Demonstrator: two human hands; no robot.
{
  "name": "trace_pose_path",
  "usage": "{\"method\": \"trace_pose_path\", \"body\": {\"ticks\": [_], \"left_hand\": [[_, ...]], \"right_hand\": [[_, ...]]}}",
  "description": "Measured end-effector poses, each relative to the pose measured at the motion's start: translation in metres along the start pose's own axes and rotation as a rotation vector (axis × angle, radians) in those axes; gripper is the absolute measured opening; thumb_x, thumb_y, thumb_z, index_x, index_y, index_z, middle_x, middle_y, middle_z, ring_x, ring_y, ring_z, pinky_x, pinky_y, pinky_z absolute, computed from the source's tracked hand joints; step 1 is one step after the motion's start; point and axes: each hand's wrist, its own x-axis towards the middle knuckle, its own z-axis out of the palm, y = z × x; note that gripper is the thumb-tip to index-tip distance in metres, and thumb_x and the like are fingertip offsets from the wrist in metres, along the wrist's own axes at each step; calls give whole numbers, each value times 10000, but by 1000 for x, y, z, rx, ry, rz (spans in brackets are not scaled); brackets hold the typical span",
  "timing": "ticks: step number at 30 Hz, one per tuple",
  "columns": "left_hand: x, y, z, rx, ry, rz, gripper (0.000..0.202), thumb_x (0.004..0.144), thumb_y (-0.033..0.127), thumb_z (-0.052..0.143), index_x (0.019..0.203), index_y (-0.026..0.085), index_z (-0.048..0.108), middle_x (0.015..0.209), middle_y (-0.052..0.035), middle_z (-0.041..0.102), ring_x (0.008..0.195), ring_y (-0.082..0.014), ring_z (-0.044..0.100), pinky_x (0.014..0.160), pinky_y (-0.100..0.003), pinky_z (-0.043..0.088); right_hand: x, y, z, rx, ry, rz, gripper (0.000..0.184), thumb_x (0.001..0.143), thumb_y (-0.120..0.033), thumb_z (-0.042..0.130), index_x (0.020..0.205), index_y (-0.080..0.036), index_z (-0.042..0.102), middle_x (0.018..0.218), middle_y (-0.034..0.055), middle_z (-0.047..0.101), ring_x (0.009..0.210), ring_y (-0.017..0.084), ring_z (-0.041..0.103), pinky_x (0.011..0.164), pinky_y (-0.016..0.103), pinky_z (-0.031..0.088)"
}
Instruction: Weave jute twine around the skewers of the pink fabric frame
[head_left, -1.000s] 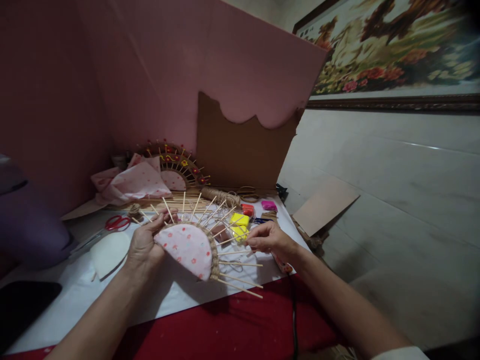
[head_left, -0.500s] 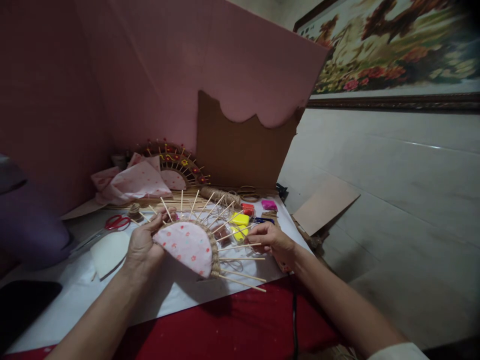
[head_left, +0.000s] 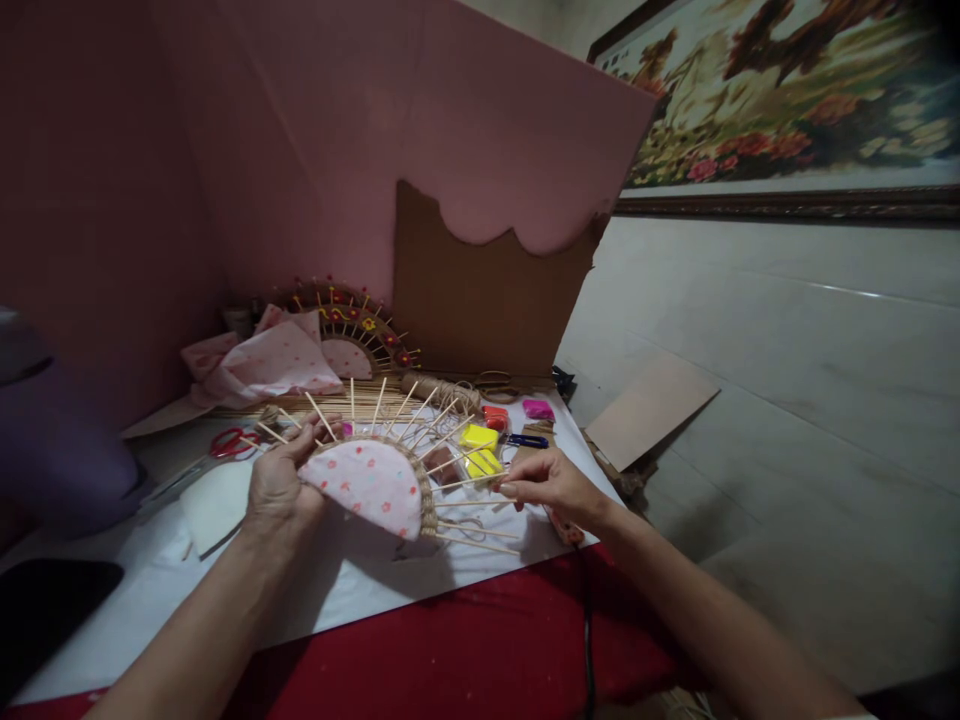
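My left hand [head_left: 289, 475] is wrapped round the left corner of a half-round fan [head_left: 364, 485]. White cloth with small red flowers covers its face, twine is woven along the curved edge, and several thin wooden sticks radiate outward. My right hand [head_left: 559, 487] has its thumb and fingers pinched together at the tips of the right-hand sticks. Whatever lies between those fingertips is too small to make out. Below the sticks, a loop of twine [head_left: 471, 524] rests on the white table cover [head_left: 360, 590].
Behind stands a decorated fan [head_left: 375, 330] beside folded flowered cloth [head_left: 270, 358] and a twine roll [head_left: 442, 390]. Yellow clay packs [head_left: 480, 450], a blue cutter [head_left: 528, 441] and a glue gun [head_left: 564, 527] lie rightward. Red-handled scissors [head_left: 234, 442] and a white piece [head_left: 219, 505] lie left.
The fan has shifted slightly left and tilted, its right-hand sticks rising a little. My right hand has moved a little right and stays pinched, and my left hand keeps its hold.
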Motion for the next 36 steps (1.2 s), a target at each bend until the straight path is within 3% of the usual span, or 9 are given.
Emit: {"method": "trace_pose_path", "body": {"ticks": [5, 8, 20, 26, 32, 36], "left_hand": [[1, -1, 0, 23, -12, 63, 262, 817, 13, 435, 774, 141, 660, 690, -32, 675, 619, -132, 635, 568, -247, 555], [1, -2, 0, 43, -22, 57, 276, 827, 13, 421, 771, 149, 655, 680, -24, 677, 598, -123, 634, 557, -239, 553], [-3, -2, 0, 76, -120, 4, 287, 827, 20, 427, 926, 143, 666, 718, -49, 701, 527, -133, 631, 487, -253, 548], [2, -4, -3, 31, -160, -30, 249, 829, 18, 437, 877, 136, 651, 695, -48, 689, 569, -139, 647, 531, -264, 553], [0, -7, -2, 13, -199, -50, 185, 866, 109, 462, 827, 128, 641, 796, -76, 700, 630, -159, 660, 585, -299, 561], [-10, -12, 2, 34, -214, -96, 141, 851, 154, 520, 854, 118, 656, 794, -91, 706, 644, -180, 664, 621, -330, 563]], "right_hand": [[-8, -15, 1, -460, 57, -294, 194, 769, -322, 667, 712, -148, 730, 638, 50, 647, 589, 122, 533, 545, 246, 388], [-10, -24, 4, -594, 71, -412, 189, 811, -288, 624, 710, -151, 706, 622, 38, 620, 584, 121, 515, 548, 247, 368], [0, -24, 12, -528, 116, -395, 183, 836, -293, 601, 723, -164, 665, 644, 18, 618, 594, 118, 510, 589, 254, 380], [3, -17, 21, -455, 249, -422, 138, 811, -281, 630, 718, -182, 655, 907, 62, 586, 865, 176, 550, 745, 293, 429], [7, -10, 29, -339, 287, -325, 146, 837, -262, 571, 722, -178, 605, 701, 17, 574, 649, 146, 520, 615, 268, 406], [10, -5, 34, -315, 339, -362, 173, 834, -264, 558, 689, -173, 583, 729, 32, 575, 674, 154, 524, 621, 269, 398]]}}
